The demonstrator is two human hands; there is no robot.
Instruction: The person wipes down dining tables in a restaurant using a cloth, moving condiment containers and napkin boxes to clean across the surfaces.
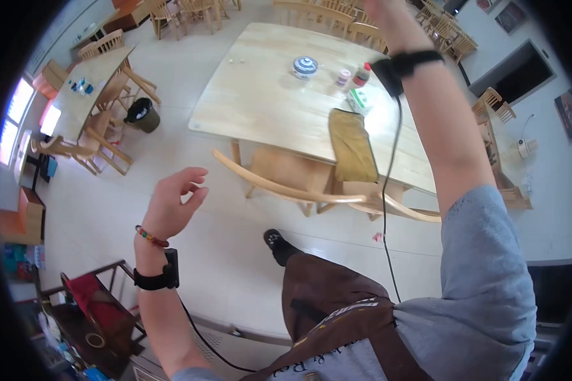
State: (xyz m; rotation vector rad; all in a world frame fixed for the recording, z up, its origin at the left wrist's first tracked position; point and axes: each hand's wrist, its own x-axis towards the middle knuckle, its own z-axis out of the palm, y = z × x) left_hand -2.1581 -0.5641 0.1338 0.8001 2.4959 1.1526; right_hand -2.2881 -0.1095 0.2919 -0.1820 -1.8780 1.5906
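My left hand (173, 202) hovers over the floor at the left, its fingers loosely bent and the thumb apart, holding nothing. Nearest to it is a wooden chair (279, 181) at the table. My right arm reaches up past the table's right side, and my right hand (388, 11) is cut off by the top edge, so its fingers are hidden. Below that arm, on the wooden table (260, 95), stand a blue-and-white lidded pot (305, 66), a small cup (343, 77) and a red-capped bottle (361, 76). A green-and-white packet (359, 100) lies near them.
An olive-brown cloth (353, 146) hangs over the table's near edge and a chair. Black cables (388, 216) run down from my wrist straps. A dark bin (143, 115) stands by a second table (86, 95) at the left. A dark-framed chair (98, 305) is at the lower left.
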